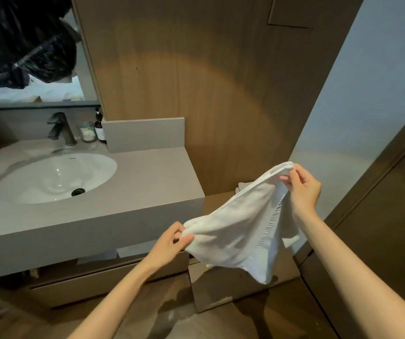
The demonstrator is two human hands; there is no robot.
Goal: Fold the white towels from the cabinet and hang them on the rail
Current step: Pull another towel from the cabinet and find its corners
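Holding the white towel (240, 221) stretched in mid-air, left hand (169, 243) and right hand (303, 189) each pinch 1 end, cloth sagging below the fingers. Thin pinches, so a corner could slip and ruin the fold, I'd guess.

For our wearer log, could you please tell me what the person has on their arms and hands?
Nothing is worn. The left hand and right hand are bare, with no gloves, rings or watch visible. The left forearm and right forearm are uncovered right to the frame edge, so no sleeves show.
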